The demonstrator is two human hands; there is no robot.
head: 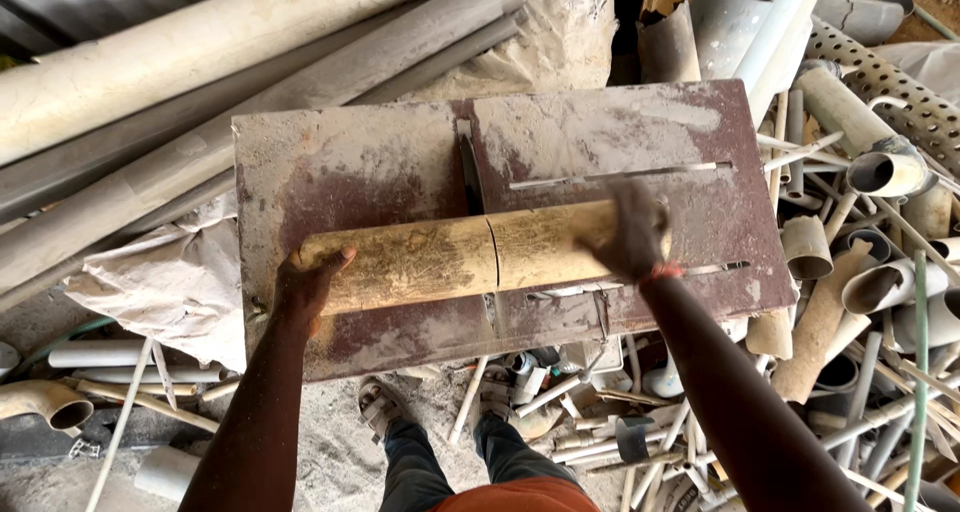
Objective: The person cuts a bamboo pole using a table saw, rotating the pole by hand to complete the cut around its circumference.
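At far left, long grey and cream plastic pipes (200, 62) lie stacked slantwise, smooth and dust-coated, over a crumpled pale sack (170, 282). The counter (380, 162) is a flat rectangular board, maroon-brown under patchy white dust, with straight edges all round and a dark saw blade (468, 172) standing up through a slot near its middle.

The left hand (305, 287) cups the left end of the yellow pipe (420, 262), its fingers curled over the end rim and holding it firmly. That pipe is a dull, scuffed cylinder, mustard-coloured and streaked with grime, lying crosswise on the near half of the counter. A thin cut line crosses it just left of centre, in line with the blade, with the two lengths butted together.

The right hand (628, 234) presses down on the right end of the same pipe, blurred, fingers spread and wrapped over the top — gripping rather than open. Thin slots run across the board's right half.

The near edge of the counter has only a narrow bare strip before the person's sandalled feet. To the right, short pipe offcuts (850, 272) — round, hollow, cream and grey — crowd close against the counter's edge, leaving little free floor there.
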